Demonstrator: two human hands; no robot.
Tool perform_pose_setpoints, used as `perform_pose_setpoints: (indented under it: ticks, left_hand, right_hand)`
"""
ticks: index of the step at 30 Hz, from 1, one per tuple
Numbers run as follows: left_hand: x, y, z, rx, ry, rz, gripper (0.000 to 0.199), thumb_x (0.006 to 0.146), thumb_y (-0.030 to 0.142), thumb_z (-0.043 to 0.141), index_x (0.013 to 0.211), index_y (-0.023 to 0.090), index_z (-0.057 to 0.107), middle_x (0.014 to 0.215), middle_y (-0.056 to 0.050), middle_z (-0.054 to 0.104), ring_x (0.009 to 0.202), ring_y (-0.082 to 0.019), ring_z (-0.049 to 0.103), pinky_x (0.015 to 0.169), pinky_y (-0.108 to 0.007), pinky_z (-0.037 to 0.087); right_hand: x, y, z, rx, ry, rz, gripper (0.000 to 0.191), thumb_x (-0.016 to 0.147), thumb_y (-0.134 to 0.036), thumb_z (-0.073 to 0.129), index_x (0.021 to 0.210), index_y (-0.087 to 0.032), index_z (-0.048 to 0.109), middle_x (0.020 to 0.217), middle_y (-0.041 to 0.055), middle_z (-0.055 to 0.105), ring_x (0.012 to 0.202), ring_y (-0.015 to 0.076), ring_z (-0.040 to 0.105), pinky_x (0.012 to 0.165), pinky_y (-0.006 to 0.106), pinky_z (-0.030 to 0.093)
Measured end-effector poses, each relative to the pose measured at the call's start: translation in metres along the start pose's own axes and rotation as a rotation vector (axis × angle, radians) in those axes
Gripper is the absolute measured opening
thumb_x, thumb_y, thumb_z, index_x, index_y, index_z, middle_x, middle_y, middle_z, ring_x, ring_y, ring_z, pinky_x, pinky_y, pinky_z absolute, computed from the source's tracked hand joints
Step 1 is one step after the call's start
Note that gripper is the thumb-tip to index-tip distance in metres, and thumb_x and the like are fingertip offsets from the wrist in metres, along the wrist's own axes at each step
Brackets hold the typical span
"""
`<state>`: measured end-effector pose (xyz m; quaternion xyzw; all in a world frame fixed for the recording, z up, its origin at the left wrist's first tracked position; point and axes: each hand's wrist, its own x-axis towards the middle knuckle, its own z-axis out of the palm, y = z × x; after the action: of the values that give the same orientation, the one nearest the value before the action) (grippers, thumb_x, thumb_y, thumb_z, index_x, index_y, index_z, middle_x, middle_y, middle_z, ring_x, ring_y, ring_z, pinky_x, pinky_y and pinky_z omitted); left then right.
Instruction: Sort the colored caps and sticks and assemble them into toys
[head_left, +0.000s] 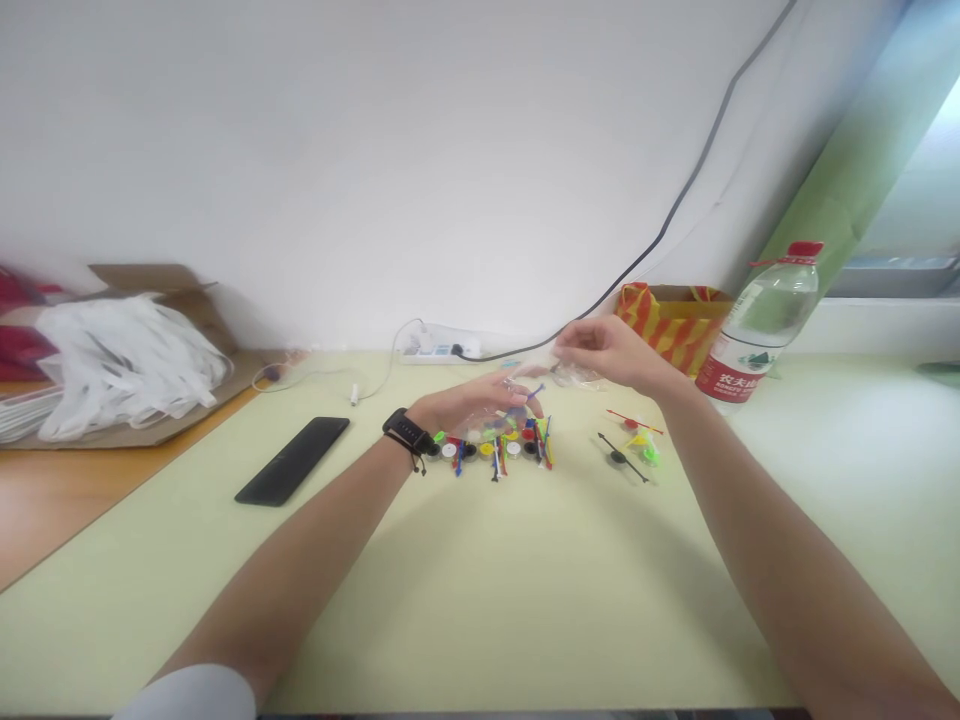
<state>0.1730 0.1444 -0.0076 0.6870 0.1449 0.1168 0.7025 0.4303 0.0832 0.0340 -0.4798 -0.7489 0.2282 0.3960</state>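
My left hand (487, 400), with a black watch (406, 432) on its wrist, is over a row of small coloured discs (487, 450) and thin arrow-tipped sticks (496, 461). A blue stick (535, 392) shows at its bent fingertips, beside clear plastic. Further right, my right hand (592, 345) is raised near the wall with its fingers drawn together, just above a crumpled clear plastic bag (576, 376); what they pinch is too small to make out. Separate pieces lie right of the row: a black arrow with a disc (617, 459), a red arrow (634, 421) and yellow-green parts (646, 450).
A black phone (293, 461) lies at the left. Behind are a power strip (439, 345) with cables and a cardboard box (225, 345) with white strips. A striped bag (671, 325) and a large bottle (761, 325) stand at the back right.
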Motion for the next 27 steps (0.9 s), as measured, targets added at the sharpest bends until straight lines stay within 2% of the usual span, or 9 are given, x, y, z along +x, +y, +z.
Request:
perform_pose_setpoints:
  ticks: [4,6,10,13,16,18,23,27]
  left_hand:
    - [0.001,-0.005,-0.004,-0.003,-0.026,-0.013,0.083,0.091,0.04,0.071,0.161,0.025,0.029,0.12,-0.014,0.066,0.088,-0.02,0.064,0.069,-0.031,0.046]
    - [0.0,-0.006,-0.006,0.004,-0.017,-0.02,0.08,0.092,0.04,0.07,0.16,0.025,0.031,0.121,-0.015,0.066,0.089,-0.021,0.064,0.07,-0.031,0.046]
    - [-0.001,-0.007,-0.008,0.047,0.02,-0.026,0.076,0.092,0.043,0.07,0.157,0.024,0.036,0.121,-0.015,0.066,0.087,-0.02,0.063,0.074,-0.032,0.046]
    - [-0.001,-0.007,-0.007,0.083,0.028,-0.039,0.074,0.094,0.049,0.068,0.157,0.025,0.037,0.122,-0.014,0.066,0.083,-0.018,0.061,0.073,-0.031,0.045]
    - [-0.002,-0.005,-0.004,0.089,0.026,-0.061,0.073,0.095,0.056,0.064,0.156,0.026,0.038,0.121,-0.013,0.065,0.082,-0.017,0.061,0.07,-0.03,0.044]
    - [-0.002,-0.003,-0.002,0.085,0.038,-0.073,0.072,0.094,0.06,0.064,0.154,0.027,0.041,0.119,-0.013,0.065,0.081,-0.017,0.06,0.067,-0.029,0.043]
    - [0.0,-0.005,-0.001,0.04,0.055,-0.086,0.07,0.094,0.066,0.06,0.15,0.027,0.045,0.115,-0.013,0.066,0.078,-0.017,0.06,0.063,-0.028,0.042]
    - [0.0,-0.008,-0.003,0.032,0.039,-0.107,0.068,0.095,0.065,0.058,0.15,0.026,0.044,0.115,-0.013,0.066,0.076,-0.016,0.058,0.061,-0.027,0.041]
  right_hand:
    - [-0.001,0.029,-0.023,-0.211,0.027,0.093,0.034,0.086,-0.054,0.069,0.084,-0.02,0.072,0.084,0.0061,0.073,0.078,0.0213,0.064,0.067,0.033,0.048]
    - [-0.006,0.051,-0.038,-0.355,-0.06,0.208,0.031,0.08,-0.051,0.072,0.078,-0.02,0.072,0.085,0.0073,0.073,0.08,0.0239,0.065,0.068,0.035,0.048]
    - [-0.021,0.09,-0.056,-0.506,-0.367,0.553,0.021,0.065,-0.042,0.079,0.07,-0.022,0.072,0.085,0.0082,0.072,0.078,0.0259,0.065,0.066,0.037,0.049]
    - [-0.029,0.106,-0.057,-0.537,-0.459,0.645,0.028,0.055,-0.045,0.084,0.062,-0.022,0.07,0.074,0.0078,0.067,0.069,0.025,0.062,0.062,0.037,0.047]
    - [-0.03,0.111,-0.053,-0.54,-0.453,0.631,0.035,0.049,-0.048,0.086,0.057,-0.021,0.066,0.068,0.0061,0.062,0.065,0.0236,0.06,0.062,0.037,0.046]
    - [-0.029,0.111,-0.054,-0.54,-0.439,0.616,0.036,0.051,-0.051,0.085,0.058,-0.021,0.067,0.068,0.0059,0.062,0.066,0.0236,0.06,0.062,0.037,0.046]
    - [-0.026,0.107,-0.065,-0.521,-0.288,0.524,0.035,0.071,-0.056,0.075,0.07,-0.021,0.07,0.074,0.0075,0.067,0.073,0.0257,0.062,0.063,0.036,0.046]
    - [-0.024,0.082,-0.069,-0.496,-0.141,0.436,0.039,0.085,-0.06,0.064,0.089,-0.023,0.074,0.077,0.0066,0.068,0.075,0.0242,0.061,0.063,0.035,0.044]
